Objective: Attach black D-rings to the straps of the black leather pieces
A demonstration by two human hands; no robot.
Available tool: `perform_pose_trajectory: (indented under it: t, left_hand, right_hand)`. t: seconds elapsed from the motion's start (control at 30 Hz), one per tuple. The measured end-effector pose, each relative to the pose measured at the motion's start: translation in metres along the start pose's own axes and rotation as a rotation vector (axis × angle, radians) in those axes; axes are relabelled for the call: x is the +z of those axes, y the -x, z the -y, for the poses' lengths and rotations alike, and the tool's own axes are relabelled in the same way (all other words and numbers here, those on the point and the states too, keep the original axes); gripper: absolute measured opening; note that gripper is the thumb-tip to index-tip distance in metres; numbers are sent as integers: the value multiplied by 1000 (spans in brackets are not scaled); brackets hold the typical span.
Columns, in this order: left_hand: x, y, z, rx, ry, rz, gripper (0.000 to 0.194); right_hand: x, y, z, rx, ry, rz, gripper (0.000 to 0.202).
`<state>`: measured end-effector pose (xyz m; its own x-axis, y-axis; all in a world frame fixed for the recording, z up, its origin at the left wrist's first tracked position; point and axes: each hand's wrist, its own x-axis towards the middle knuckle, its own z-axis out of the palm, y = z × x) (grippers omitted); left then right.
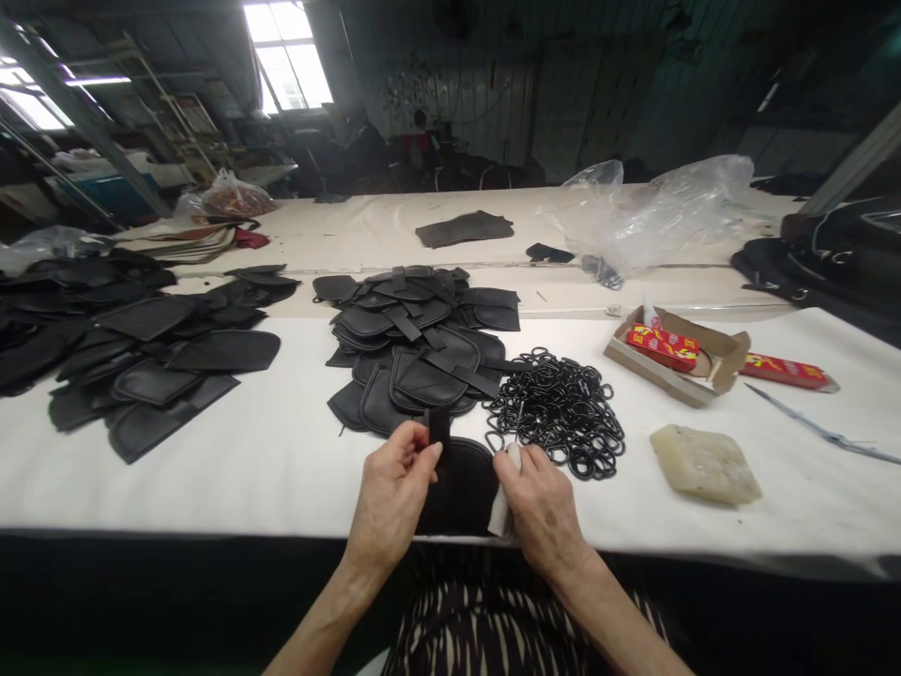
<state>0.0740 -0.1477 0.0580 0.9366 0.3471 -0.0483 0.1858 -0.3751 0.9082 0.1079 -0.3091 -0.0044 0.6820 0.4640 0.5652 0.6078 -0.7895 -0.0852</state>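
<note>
My left hand (400,483) pinches a short black strap (439,425) that stands up from a black leather-like piece (457,488) at the table's front edge. In my right hand (542,498) is a thin pointed tool, like an awl (519,427), its slim shaft pointing away from me. Its pale, cloth-like handle (500,514) shows below my closed fingers. Just beyond that hand lies a heap of black metal D-rings (563,404). Behind my left hand are stacked black leather-like pieces with straps (415,347).
Another pile of black pieces (169,366) covers the left side. To the right are a yellowish block (705,464), a cardboard tray (654,377) with red boxes, and scissors (827,432). Clear plastic bags (662,216) and black bags (837,253) lie farther back.
</note>
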Motion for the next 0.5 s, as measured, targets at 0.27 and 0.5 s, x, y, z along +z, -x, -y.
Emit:
perform_pose_trajectory:
  t: [0.27, 0.5]
  left_hand:
    - [11, 8, 15, -195, 196, 141, 13]
    - [38, 25, 13, -249, 217, 261, 25]
  right_hand:
    - [-12, 11, -25, 70, -127, -36, 28]
    - [-56, 5, -25, 529, -628, -92, 8]
